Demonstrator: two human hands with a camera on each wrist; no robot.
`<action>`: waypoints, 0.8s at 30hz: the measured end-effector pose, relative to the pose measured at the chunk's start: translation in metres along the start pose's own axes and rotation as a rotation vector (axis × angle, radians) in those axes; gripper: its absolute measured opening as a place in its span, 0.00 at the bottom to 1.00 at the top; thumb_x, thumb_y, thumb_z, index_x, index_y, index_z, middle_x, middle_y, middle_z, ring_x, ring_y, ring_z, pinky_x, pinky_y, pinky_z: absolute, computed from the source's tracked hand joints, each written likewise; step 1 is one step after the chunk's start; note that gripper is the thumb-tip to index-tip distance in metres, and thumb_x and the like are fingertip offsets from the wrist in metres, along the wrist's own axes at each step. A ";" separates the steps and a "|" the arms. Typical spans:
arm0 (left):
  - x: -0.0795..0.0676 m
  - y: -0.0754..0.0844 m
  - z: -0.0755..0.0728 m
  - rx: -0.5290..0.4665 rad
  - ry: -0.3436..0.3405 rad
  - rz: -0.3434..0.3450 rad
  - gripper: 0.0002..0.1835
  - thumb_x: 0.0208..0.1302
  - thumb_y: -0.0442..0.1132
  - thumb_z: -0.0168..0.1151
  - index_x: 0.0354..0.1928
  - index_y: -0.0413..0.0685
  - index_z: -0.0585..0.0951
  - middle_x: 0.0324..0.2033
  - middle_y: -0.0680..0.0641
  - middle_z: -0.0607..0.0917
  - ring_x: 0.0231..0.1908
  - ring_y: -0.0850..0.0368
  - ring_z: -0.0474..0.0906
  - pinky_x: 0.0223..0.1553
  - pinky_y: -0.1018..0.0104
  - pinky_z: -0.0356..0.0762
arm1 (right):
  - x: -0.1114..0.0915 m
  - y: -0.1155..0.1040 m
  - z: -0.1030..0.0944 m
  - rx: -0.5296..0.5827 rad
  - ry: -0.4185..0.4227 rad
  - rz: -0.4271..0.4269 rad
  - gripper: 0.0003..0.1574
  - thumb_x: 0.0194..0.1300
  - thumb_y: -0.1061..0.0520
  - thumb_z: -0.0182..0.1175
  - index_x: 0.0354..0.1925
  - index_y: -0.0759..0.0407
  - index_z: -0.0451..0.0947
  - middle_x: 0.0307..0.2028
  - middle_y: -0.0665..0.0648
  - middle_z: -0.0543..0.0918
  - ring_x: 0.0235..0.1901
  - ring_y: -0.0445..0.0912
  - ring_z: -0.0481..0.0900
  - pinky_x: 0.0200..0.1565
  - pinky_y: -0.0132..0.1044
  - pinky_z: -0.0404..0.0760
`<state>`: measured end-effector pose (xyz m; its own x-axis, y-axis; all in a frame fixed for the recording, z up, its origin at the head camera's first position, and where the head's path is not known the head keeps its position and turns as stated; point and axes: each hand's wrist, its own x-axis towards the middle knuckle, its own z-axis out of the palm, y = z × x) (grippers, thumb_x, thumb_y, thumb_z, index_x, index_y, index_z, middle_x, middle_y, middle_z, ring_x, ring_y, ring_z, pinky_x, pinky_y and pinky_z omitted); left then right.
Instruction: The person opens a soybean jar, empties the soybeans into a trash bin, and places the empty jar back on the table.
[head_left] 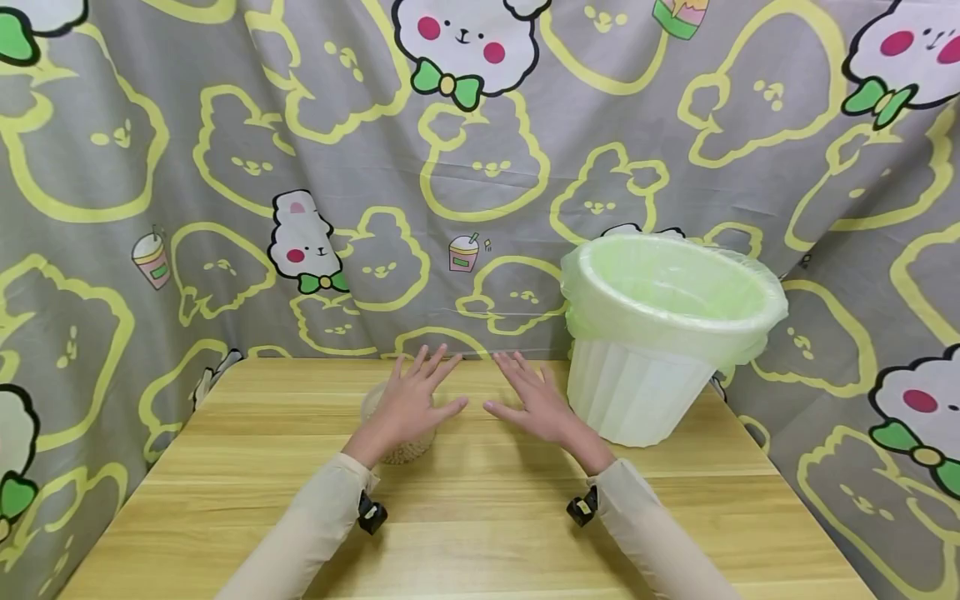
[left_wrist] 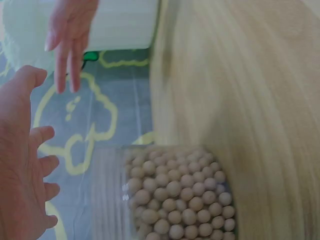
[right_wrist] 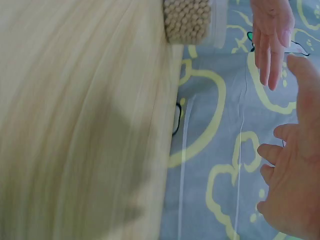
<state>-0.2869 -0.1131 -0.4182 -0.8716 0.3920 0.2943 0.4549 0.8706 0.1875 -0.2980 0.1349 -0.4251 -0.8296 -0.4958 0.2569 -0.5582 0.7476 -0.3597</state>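
A clear jar [head_left: 407, 451] of small round beige balls stands on the table, partly hidden behind my left hand [head_left: 408, 406] in the head view. The left wrist view shows the jar [left_wrist: 175, 195] close up, its balls filling the lower part, with the left hand [left_wrist: 22, 160] beside it and not touching it. My right hand [head_left: 542, 406] hovers over the table, fingers spread, holding nothing. Just to its right stands a white ribbed bin [head_left: 630, 392] lined with a pale green bag [head_left: 675, 283]. Both palms face down with fingers pointing forward.
The wooden table [head_left: 480, 533] runs back to a grey curtain [head_left: 360, 167] printed with cartoon bears, which hangs behind and at both sides. A small black wrist camera [head_left: 371, 512] sits on the left sleeve, and another wrist camera [head_left: 582, 506] on the right.
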 end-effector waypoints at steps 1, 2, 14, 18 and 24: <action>0.000 -0.002 -0.001 -0.027 0.005 -0.007 0.40 0.61 0.72 0.40 0.72 0.71 0.47 0.73 0.51 0.50 0.72 0.45 0.41 0.68 0.37 0.34 | 0.001 -0.001 0.001 0.048 -0.006 0.004 0.50 0.62 0.25 0.44 0.73 0.37 0.37 0.73 0.45 0.45 0.73 0.47 0.39 0.68 0.62 0.34; -0.001 -0.004 -0.003 -0.058 0.006 -0.019 0.40 0.61 0.73 0.40 0.73 0.71 0.47 0.73 0.51 0.50 0.72 0.45 0.41 0.68 0.37 0.33 | 0.002 -0.001 0.003 0.099 -0.013 0.008 0.49 0.63 0.26 0.44 0.73 0.36 0.37 0.73 0.45 0.46 0.73 0.46 0.38 0.68 0.62 0.34; -0.020 -0.048 -0.025 -0.681 -0.020 -0.145 0.43 0.57 0.58 0.62 0.69 0.82 0.48 0.73 0.56 0.48 0.72 0.43 0.41 0.63 0.29 0.44 | 0.015 -0.034 0.023 0.779 -0.111 0.092 0.49 0.63 0.40 0.58 0.73 0.38 0.43 0.72 0.52 0.54 0.72 0.50 0.47 0.68 0.60 0.48; -0.031 -0.068 -0.023 -0.797 -0.062 -0.172 0.48 0.54 0.53 0.68 0.69 0.85 0.45 0.73 0.57 0.46 0.72 0.43 0.41 0.61 0.28 0.45 | 0.019 -0.049 0.025 0.937 -0.161 0.087 0.52 0.62 0.51 0.62 0.74 0.49 0.42 0.72 0.57 0.54 0.72 0.54 0.47 0.68 0.60 0.45; -0.045 -0.096 -0.012 -0.941 -0.125 -0.112 0.57 0.51 0.41 0.72 0.72 0.75 0.41 0.74 0.51 0.39 0.72 0.40 0.34 0.63 0.30 0.38 | 0.032 -0.046 0.054 1.142 -0.180 0.135 0.56 0.56 0.60 0.67 0.73 0.50 0.46 0.71 0.60 0.56 0.71 0.56 0.49 0.69 0.55 0.50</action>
<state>-0.2894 -0.2180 -0.4383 -0.9075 0.3971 0.1367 0.2803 0.3303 0.9013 -0.2995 0.0608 -0.4493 -0.8220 -0.5667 0.0566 -0.0768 0.0119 -0.9970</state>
